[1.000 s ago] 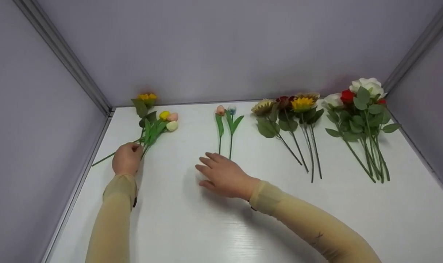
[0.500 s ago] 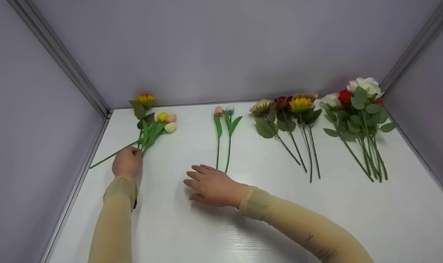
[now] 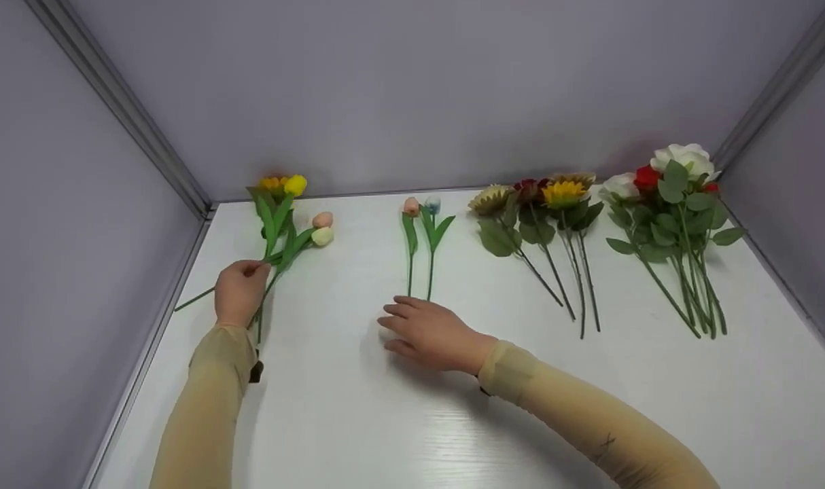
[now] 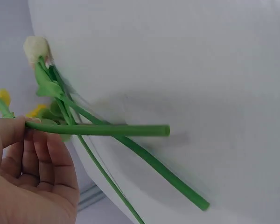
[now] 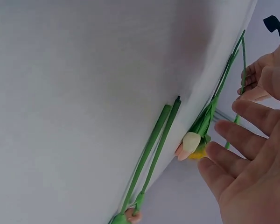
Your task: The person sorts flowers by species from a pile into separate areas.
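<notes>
At the left, my left hand (image 3: 241, 292) pinches the green stem of a yellow tulip (image 3: 295, 185) between thumb and fingertips. Its stem end (image 4: 144, 130) sticks out past the fingers in the left wrist view. The bloom overlaps a sunflower (image 3: 270, 183) by the back wall. Just right of it lie a pink tulip (image 3: 323, 219) and a white tulip (image 3: 323, 236), their stems crossing under the held one. My right hand (image 3: 436, 336) hovers palm down, fingers spread, near the stem ends of another pink tulip (image 3: 411, 207) and a blue tulip (image 3: 433, 204). It holds nothing.
Right of centre lies a group with a yellow sunflower (image 3: 565, 193), a pale sunflower (image 3: 490, 199) and a dark red flower (image 3: 529, 189). White roses (image 3: 684, 161) and red roses (image 3: 647, 179) lie at the far right. Grey walls (image 3: 412, 88) bound the white table (image 3: 358, 421).
My left hand has picked the yellow tulip from beside the pink and white ones and shifted it up and left, over the sunflower. My right hand drew back, then moved slightly right, still spread.
</notes>
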### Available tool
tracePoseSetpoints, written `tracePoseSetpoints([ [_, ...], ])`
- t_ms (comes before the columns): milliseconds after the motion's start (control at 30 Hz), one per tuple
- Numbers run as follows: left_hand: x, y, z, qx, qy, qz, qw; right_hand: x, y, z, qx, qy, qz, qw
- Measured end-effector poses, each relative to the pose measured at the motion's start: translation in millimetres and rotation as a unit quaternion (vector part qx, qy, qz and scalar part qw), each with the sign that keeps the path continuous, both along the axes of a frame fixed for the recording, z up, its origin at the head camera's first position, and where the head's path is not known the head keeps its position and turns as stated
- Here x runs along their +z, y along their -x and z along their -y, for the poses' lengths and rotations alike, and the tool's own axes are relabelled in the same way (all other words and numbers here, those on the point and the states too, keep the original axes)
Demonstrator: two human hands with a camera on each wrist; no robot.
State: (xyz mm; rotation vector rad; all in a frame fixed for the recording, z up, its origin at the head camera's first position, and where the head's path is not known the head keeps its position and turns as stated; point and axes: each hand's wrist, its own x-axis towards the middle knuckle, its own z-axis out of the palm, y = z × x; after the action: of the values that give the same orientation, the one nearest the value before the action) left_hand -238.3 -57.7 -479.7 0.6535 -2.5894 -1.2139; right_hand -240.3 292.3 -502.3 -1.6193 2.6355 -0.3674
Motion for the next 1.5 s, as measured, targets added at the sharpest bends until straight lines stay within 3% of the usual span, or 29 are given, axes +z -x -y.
tracePoseSetpoints([
  [100,5.9,6.7,-21.9,-0.028,-0.093,-0.013,0.9952,-0.8,5.4,-13.1,-0.044,0.038,0.048,0.997],
  [233,11.5,10.6,-67.8,-0.08,-0.199,-0.024,0.9765,-0.3,10.1,-33.1,-0.112,0.113,0.115,0.981],
  [333,13.7,9.2,-108.2,-0.12,-0.248,-0.039,0.9605,0.5,10.6,-49.1,-0.163,0.179,0.184,0.953],
  [467,14.5,6.4,-156.8,-0.165,-0.29,-0.055,0.941,0.0,5.2,-67.4,-0.211,0.251,0.285,0.901],
  [533,13.8,5.2,-176.8,-0.181,-0.305,-0.062,0.9329,-1.8,-0.4,-73.7,-0.217,0.27,0.326,0.88],
  [767,11.7,-2.7,-223.2,-0.214,-0.329,-0.099,0.9145,-14.3,-26.3,-83.4,-0.198,0.31,0.412,0.834],
  [1067,4.6,-1.0,-242.5,-0.208,-0.346,-0.102,0.9093,-22.8,-32.2,-83.5,-0.226,0.345,0.414,0.811],
  [1300,0.7,0.6,-246.5,-0.212,-0.358,-0.1,0.9039,-25.6,-34.7,-81.7,-0.223,0.362,0.438,0.792],
  [1500,-3.2,-1.8,-245.5,-0.222,-0.377,-0.1,0.8939,-26.6,-34.3,-81.3,-0.228,0.377,0.434,0.786],
])
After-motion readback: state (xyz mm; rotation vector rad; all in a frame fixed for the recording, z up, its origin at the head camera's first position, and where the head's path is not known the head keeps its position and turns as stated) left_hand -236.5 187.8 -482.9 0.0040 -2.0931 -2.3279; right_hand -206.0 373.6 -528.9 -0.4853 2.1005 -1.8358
